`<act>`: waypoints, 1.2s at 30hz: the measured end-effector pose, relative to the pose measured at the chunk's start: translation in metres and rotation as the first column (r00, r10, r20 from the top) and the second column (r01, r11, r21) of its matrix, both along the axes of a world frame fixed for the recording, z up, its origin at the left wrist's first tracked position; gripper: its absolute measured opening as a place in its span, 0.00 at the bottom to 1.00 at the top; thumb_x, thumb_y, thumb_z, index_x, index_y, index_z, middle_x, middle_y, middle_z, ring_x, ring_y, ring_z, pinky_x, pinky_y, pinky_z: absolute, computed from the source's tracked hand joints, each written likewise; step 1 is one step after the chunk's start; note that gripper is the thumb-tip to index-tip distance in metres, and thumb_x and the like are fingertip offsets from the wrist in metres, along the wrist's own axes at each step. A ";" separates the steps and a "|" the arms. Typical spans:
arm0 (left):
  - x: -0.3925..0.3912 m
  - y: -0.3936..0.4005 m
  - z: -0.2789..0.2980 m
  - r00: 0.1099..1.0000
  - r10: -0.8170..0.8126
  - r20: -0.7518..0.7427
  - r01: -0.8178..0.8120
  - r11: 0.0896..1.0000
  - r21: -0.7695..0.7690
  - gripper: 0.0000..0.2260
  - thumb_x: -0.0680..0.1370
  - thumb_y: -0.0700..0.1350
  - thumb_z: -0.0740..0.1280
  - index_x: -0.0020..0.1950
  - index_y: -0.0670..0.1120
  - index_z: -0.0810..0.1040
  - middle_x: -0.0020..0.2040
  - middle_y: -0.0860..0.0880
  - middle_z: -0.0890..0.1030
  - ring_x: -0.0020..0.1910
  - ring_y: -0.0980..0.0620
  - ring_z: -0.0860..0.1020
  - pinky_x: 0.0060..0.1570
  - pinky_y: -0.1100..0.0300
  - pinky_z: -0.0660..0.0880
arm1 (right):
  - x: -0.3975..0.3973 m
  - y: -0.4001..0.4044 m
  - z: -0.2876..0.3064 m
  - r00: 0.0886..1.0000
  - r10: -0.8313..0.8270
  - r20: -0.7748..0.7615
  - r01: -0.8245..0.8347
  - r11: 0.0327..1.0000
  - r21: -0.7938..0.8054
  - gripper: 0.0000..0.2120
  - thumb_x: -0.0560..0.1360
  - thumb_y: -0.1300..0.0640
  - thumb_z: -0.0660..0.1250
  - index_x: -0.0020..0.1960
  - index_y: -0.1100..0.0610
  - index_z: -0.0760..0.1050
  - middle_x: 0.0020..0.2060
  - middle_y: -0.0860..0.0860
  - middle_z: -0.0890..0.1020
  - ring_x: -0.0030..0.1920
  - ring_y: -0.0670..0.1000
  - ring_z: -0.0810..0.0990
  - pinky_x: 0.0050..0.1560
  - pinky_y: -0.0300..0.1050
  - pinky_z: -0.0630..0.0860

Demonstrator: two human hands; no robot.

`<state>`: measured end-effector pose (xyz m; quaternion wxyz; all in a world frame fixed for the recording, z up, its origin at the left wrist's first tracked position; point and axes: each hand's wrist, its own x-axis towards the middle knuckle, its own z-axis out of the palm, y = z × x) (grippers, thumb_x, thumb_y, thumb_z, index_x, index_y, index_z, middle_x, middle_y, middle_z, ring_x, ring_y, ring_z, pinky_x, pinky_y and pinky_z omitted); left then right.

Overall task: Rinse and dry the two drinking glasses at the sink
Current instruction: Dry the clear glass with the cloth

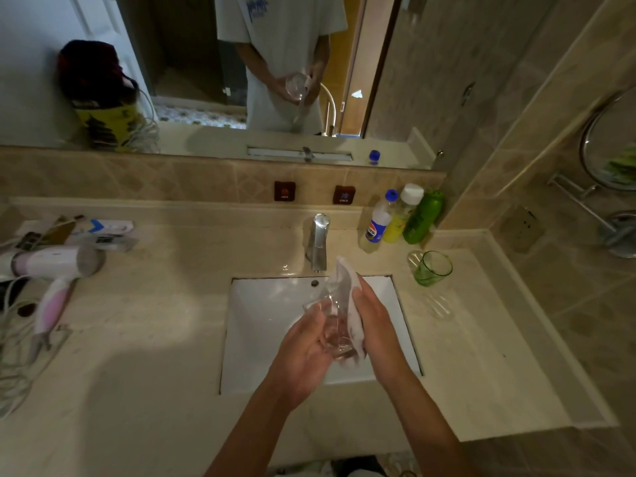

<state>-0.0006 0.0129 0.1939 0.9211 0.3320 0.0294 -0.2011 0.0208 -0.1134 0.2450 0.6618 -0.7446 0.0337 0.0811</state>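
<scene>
Over the white sink (261,339), my left hand (303,352) grips a clear drinking glass (328,318), its mouth tilted up and away from me. My right hand (373,321) presses a white cloth (347,294) against the glass's right side; the cloth sticks up above the rim and hangs below my palm. A second clear glass (438,306) stands on the counter right of the sink, hard to make out. The chrome tap (319,241) shows no running water.
A green tumbler (433,268) and three bottles (401,218) stand at the counter's back right. A pink-and-white hair dryer (55,270) with tangled cord and small packets lies on the left. The mirror above reflects my torso and hands.
</scene>
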 end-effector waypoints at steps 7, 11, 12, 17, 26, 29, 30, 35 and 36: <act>0.001 0.001 0.007 0.970 0.142 -0.195 -0.098 0.970 0.223 0.45 0.68 0.60 0.78 0.78 0.43 0.63 0.65 0.33 0.78 0.62 0.38 0.83 0.55 0.44 0.83 | -0.044 0.028 -0.026 0.986 -0.008 0.167 0.059 0.951 -0.303 0.27 0.81 0.40 0.52 0.78 0.37 0.49 0.77 0.37 0.58 0.75 0.35 0.60 0.76 0.46 0.63; 0.002 -0.002 0.005 0.975 0.139 -0.172 -0.113 0.982 0.151 0.25 0.73 0.51 0.69 0.65 0.41 0.70 0.44 0.45 0.85 0.42 0.49 0.87 0.39 0.57 0.83 | -0.049 0.031 -0.031 0.974 -0.046 0.220 0.106 0.958 -0.268 0.29 0.80 0.38 0.50 0.79 0.39 0.46 0.78 0.38 0.55 0.78 0.41 0.56 0.77 0.54 0.62; 0.003 -0.003 0.006 0.974 0.144 -0.174 -0.122 0.984 0.134 0.24 0.74 0.50 0.70 0.65 0.41 0.70 0.44 0.44 0.84 0.42 0.49 0.86 0.38 0.56 0.83 | -0.046 0.030 -0.026 0.977 -0.068 0.203 0.114 0.968 -0.224 0.29 0.80 0.38 0.51 0.79 0.38 0.48 0.78 0.40 0.59 0.77 0.43 0.60 0.75 0.55 0.65; 0.005 0.003 0.018 0.996 0.008 -0.091 0.002 0.994 0.108 0.16 0.77 0.41 0.72 0.60 0.44 0.69 0.46 0.42 0.83 0.39 0.48 0.85 0.33 0.54 0.81 | -0.010 0.007 0.019 0.985 -0.143 -0.099 0.151 0.985 0.082 0.16 0.82 0.42 0.55 0.62 0.46 0.75 0.53 0.47 0.85 0.44 0.40 0.84 0.45 0.44 0.81; 0.008 0.017 0.036 0.988 -0.151 -0.036 0.155 0.955 0.253 0.20 0.85 0.57 0.56 0.61 0.50 0.85 0.54 0.42 0.86 0.50 0.46 0.85 0.48 0.53 0.79 | 0.008 -0.011 0.046 0.968 0.232 0.101 -0.197 0.941 -0.275 0.14 0.82 0.48 0.58 0.45 0.39 0.81 0.53 0.48 0.81 0.57 0.49 0.80 0.58 0.41 0.73; 0.015 0.026 0.026 0.991 -0.134 -0.021 0.133 0.939 0.318 0.30 0.81 0.65 0.62 0.70 0.42 0.78 0.64 0.31 0.79 0.59 0.36 0.78 0.55 0.46 0.74 | 0.001 -0.016 0.050 0.907 0.371 0.201 -0.282 0.887 -0.365 0.07 0.74 0.43 0.66 0.50 0.41 0.80 0.49 0.43 0.81 0.53 0.48 0.81 0.52 0.40 0.76; 0.016 0.029 0.028 0.990 -0.137 -0.039 0.142 0.940 0.309 0.34 0.79 0.66 0.66 0.70 0.39 0.76 0.65 0.27 0.76 0.59 0.34 0.75 0.54 0.46 0.74 | 0.000 -0.020 0.052 0.883 0.435 0.176 -0.348 0.859 -0.375 0.13 0.70 0.43 0.73 0.53 0.43 0.80 0.50 0.43 0.82 0.53 0.47 0.82 0.51 0.40 0.78; 0.027 0.040 0.042 0.942 -0.312 -0.124 0.335 0.893 0.299 0.27 0.78 0.64 0.67 0.57 0.40 0.83 0.51 0.39 0.83 0.50 0.40 0.79 0.53 0.47 0.72 | 0.003 -0.036 0.050 0.768 0.641 -0.012 -0.555 0.655 -0.513 0.34 0.59 0.49 0.84 0.62 0.46 0.77 0.58 0.42 0.81 0.59 0.43 0.80 0.62 0.40 0.75; 0.030 0.041 0.042 0.924 -0.365 -0.115 0.382 0.869 0.313 0.25 0.80 0.63 0.65 0.54 0.41 0.83 0.48 0.40 0.82 0.47 0.42 0.79 0.51 0.48 0.73 | 0.004 -0.036 0.049 0.754 0.657 -0.022 -0.566 0.632 -0.530 0.30 0.62 0.51 0.83 0.61 0.46 0.77 0.58 0.40 0.81 0.59 0.41 0.79 0.62 0.36 0.74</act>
